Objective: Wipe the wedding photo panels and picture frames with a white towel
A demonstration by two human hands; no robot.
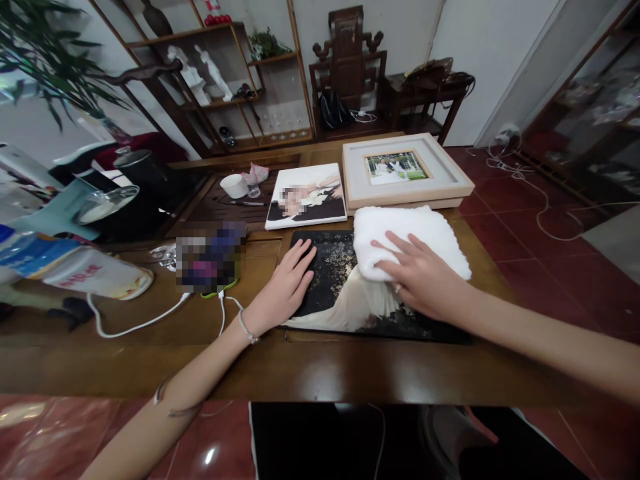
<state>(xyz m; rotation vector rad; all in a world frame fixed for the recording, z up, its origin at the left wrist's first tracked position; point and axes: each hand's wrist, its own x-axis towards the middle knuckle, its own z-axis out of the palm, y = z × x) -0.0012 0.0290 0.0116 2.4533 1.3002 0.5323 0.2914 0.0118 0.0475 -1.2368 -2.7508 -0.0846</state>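
My left hand (284, 287) lies flat with fingers apart on the left edge of a dark photo panel (325, 267). The panel lies flat on the wooden table and shows a pale draped dress on black with gold specks. On its right part sits a folded white towel (405, 233), fluffy and thick. My right hand (425, 277) presses down on the towel's near side, its fingers bent into the cloth and gripping it. The towel and my right forearm hide the panel's right side.
Behind the panel lie a smaller photo panel (307, 197) and a light wood framed picture (407, 170), which rests on another frame. To the left are a phone with a white cable (145, 327), a white tub (100, 272), a white cup (234, 186) and a dark pot (117, 207).
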